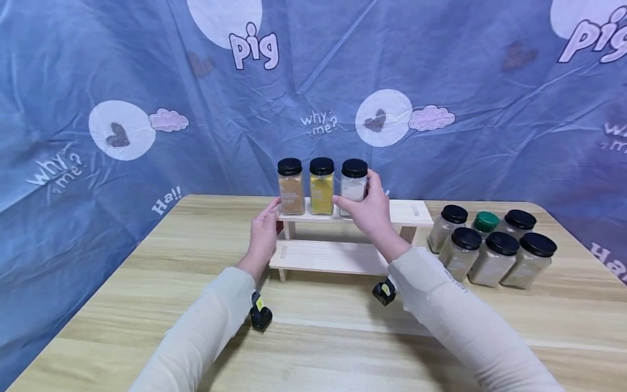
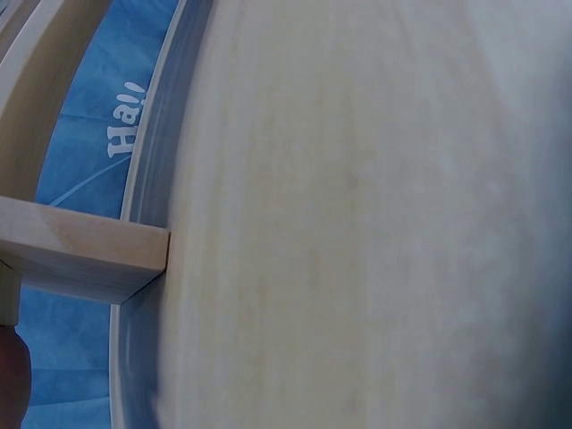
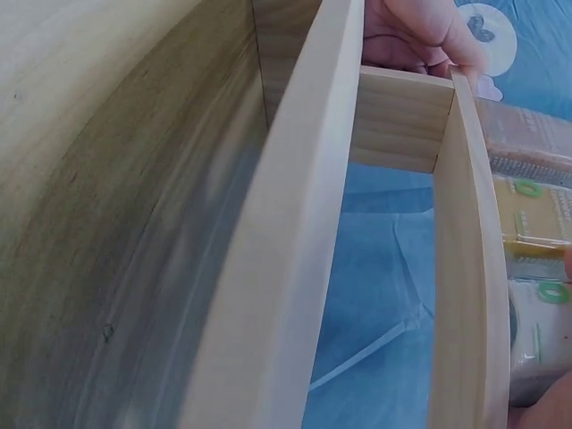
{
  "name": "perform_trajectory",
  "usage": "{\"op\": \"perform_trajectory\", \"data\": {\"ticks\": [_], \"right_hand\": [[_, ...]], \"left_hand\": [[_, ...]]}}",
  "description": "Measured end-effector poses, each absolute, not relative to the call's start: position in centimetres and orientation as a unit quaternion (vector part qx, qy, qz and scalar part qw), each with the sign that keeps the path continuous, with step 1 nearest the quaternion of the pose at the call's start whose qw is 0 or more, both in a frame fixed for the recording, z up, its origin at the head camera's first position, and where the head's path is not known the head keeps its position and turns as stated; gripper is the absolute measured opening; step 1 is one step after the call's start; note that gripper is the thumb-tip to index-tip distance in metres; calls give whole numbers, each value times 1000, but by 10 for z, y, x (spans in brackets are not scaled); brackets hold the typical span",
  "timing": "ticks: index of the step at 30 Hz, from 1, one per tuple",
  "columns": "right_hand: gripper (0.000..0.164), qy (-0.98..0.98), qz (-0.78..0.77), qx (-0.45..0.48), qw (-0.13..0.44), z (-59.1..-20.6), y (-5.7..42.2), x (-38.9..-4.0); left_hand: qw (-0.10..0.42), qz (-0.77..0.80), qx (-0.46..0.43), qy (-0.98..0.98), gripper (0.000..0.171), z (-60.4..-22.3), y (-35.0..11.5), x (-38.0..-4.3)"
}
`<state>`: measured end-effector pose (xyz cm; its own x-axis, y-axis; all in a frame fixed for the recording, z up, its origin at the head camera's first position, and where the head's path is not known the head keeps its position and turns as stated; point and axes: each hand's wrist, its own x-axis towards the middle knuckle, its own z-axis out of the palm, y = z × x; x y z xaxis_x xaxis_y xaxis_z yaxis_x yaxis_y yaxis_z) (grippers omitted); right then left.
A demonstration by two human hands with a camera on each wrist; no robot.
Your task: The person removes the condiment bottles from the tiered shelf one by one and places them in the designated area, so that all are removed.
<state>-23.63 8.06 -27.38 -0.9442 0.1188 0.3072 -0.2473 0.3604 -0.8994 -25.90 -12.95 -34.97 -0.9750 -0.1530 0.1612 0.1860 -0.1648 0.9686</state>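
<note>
A two-step wooden rack (image 1: 333,257) stands on the table, three spice jars in a row on its upper shelf. My left hand (image 1: 263,231) grips the left end of that upper shelf; in the right wrist view its fingers (image 3: 429,36) curl at the side panel. The leftmost jar (image 1: 292,190) holds brown powder, the middle jar (image 1: 321,190) yellow powder. My right hand (image 1: 369,209) holds the third jar (image 1: 353,188), with white contents and a black lid, between thumb and fingers. This jar stands upright at the shelf, beside the yellow one.
To the right of the rack, several more spice jars (image 1: 490,258) stand in two rows on the table (image 1: 313,348), one with a green lid (image 1: 486,221). A blue printed cloth (image 1: 274,120) hangs behind the table.
</note>
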Motion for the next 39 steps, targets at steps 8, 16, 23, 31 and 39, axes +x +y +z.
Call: {"op": "perform_trajectory", "data": {"ticks": [8,16,23,31,39], "right_hand": [[78,-788,582,63,191,-276,81,-234],[72,-750,606,91,249,-274,82,-229],[69,-728,622,99,269,-274,88,-221],[68,-723,615,123,289,-276,95,-216],[69,-712,607,134,327,-284,109,-212]], "left_hand": [[115,-764,-21,-634,43,-349,-129,-259],[112,-769,-20,-629,43,-348,-128,-259],[113,-767,-20,-631,44,-349,-128,-259],[111,-769,-19,-629,42,-349,-128,-258],[112,-772,-22,-625,42,-348,-127,-258]]}}
